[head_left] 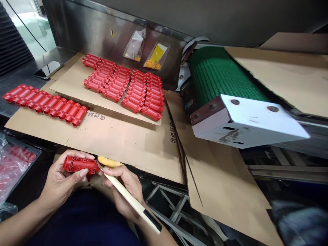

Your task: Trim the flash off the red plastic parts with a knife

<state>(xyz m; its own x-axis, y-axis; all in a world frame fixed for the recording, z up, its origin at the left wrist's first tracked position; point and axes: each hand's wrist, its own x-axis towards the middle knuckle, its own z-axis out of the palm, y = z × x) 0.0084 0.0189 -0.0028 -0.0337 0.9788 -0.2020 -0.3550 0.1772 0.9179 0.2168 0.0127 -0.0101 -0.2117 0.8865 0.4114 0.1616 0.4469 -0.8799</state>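
My left hand [63,177] is wrapped round a red plastic housing [81,164], its open inner side with a dark outline facing up. The fingers of my right hand [125,186] grip a cream-handled tool [133,201] with a black end. The tool's metal tip touches or nearly touches the right end of the housing. A yellow piece [109,161] covers or lies along a finger of my right hand; which one is unclear. Beyond my hands, a row of red parts [51,102] lies on the cardboard [115,140].
Several columns of red parts [123,85] cover a raised cardboard sheet. Behind them are two small plastic bags [134,44] and a phone [48,69]. A green conveyor belt [220,75] with a white metal end stands right. A bin [36,157] with bagged red parts is at left.
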